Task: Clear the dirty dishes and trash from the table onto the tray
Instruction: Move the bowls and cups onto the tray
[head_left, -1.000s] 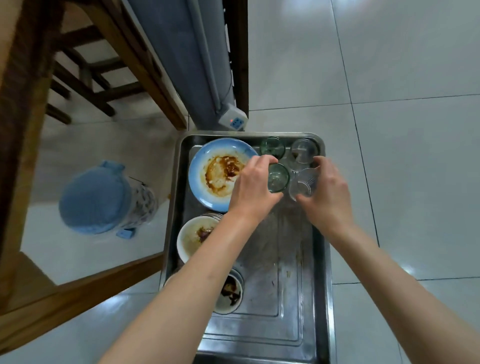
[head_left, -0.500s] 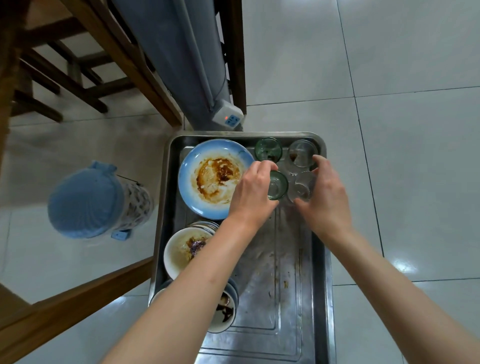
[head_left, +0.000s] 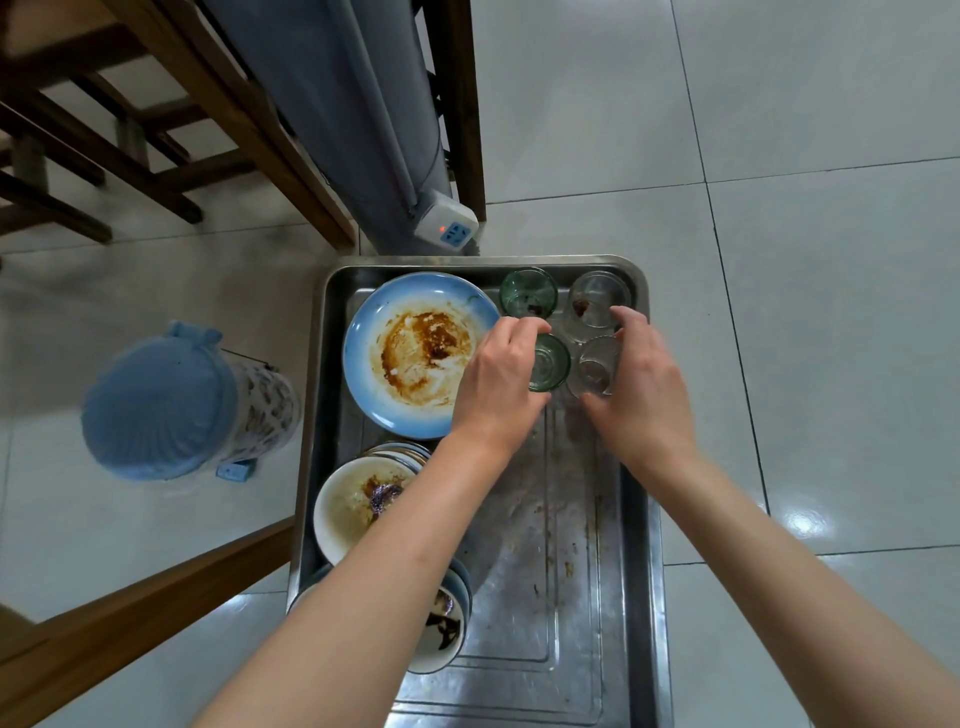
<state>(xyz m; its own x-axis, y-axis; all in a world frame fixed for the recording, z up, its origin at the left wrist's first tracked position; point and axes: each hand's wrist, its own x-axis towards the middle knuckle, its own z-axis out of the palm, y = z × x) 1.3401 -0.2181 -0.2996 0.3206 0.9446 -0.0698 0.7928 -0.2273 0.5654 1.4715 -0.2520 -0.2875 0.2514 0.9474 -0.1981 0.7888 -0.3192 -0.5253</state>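
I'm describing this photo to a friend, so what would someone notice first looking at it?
Two bare hands meet over the far end of a metal tray on the tiled floor: the left hand grips a green glass, the right hand a clear glass. Just left of them lies a blue plate smeared with brown sauce, with dirty bowls stacked nearer along the tray's left side.

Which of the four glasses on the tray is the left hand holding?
The near green glass, gripped by the left hand. The far green glass is untouched; both others are clear.
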